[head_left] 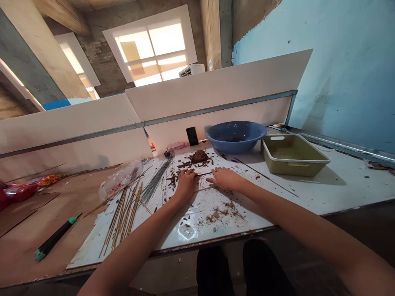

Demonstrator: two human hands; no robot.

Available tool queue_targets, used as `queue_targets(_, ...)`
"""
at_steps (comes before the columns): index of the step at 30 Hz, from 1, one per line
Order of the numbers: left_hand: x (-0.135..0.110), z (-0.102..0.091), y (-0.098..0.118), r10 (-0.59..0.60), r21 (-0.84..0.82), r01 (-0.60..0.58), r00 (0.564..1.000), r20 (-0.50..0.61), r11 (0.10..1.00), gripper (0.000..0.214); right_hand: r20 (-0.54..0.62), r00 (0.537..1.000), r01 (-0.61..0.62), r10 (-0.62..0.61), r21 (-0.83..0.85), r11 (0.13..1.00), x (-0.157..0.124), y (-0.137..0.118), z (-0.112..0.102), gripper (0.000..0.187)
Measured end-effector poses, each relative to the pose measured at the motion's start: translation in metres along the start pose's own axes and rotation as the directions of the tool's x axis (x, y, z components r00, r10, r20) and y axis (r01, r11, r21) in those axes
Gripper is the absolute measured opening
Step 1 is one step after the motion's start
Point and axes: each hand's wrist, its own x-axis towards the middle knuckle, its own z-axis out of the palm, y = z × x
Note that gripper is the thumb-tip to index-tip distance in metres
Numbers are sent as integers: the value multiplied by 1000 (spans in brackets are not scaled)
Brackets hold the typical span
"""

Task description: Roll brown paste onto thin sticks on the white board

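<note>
Both hands rest on the white board, fingers laid over a thin dark stick (204, 174) that runs between them. My left hand (186, 183) lies palm down, fingers forward on the stick's left part. To its right, my right hand (227, 179) also lies palm down, thumb stretched out toward the left. What is under the palms is hidden. A second thin stick (204, 189) passes just nearer to me. Beyond the hands sits a lump of brown dough-like material (199, 156), with dark crumbs and short pieces around it. Brown powder (225, 212) is scattered on the near side.
Bamboo sticks (125, 216), thin wires (156, 181) and a clear plastic bag (120, 179) lie left. A black-and-green tool (57, 239) is farther left. A blue basin (236, 137), a green tub (296, 158) and a long stick (267, 176) are right; a phone (191, 136) stands behind.
</note>
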Motion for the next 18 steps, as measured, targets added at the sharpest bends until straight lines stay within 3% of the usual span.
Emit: queue_targets(18,2,-13,7,-99,62,97,995,29,993,21,-18,999,38,-38,-1,999,0,2,2,76)
